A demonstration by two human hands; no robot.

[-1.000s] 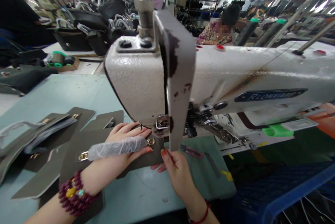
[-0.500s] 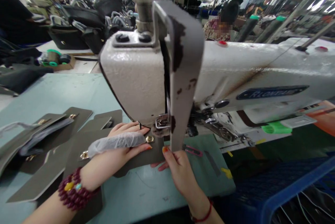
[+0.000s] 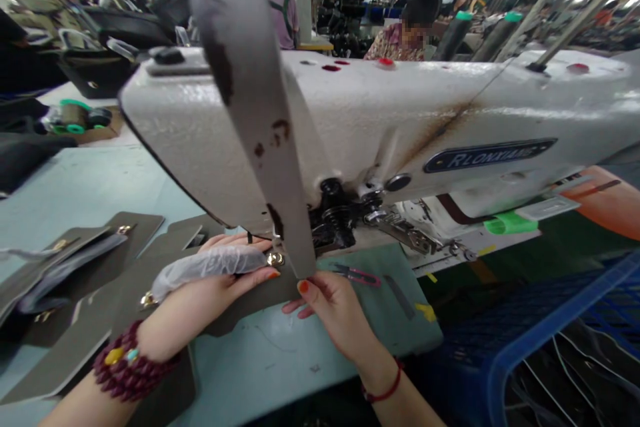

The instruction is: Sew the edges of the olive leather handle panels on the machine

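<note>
A grey-brown panel (image 3: 253, 294) lies under the head of a white sewing machine (image 3: 190, 154). Along its top runs a handle (image 3: 207, 268) wrapped in translucent plastic, with gold metal fittings at its ends. My left hand (image 3: 225, 280) rests flat on the panel beneath the handle, thumb stretched out, other fingertips partly hidden by handle and machine. At the panel's right edge, my right hand (image 3: 333, 304) pinches it between thumb and fingers, close to the lower tip of a worn metal guard (image 3: 255, 120). The needle area is hidden behind that guard.
More grey-brown panels (image 3: 93, 307) with wrapped handles overlap at the left. Pink-handled thread snips (image 3: 361, 276) and a dark strip (image 3: 399, 297) lie right of my hand. A blue crate (image 3: 500, 360) holding dark pieces stands at lower right. Other people sit or stand beyond the machine.
The view has shifted, so the machine head and guard appear further left and more of the machine's side shows. Both hands keep nearly the same hold on the panel.
</note>
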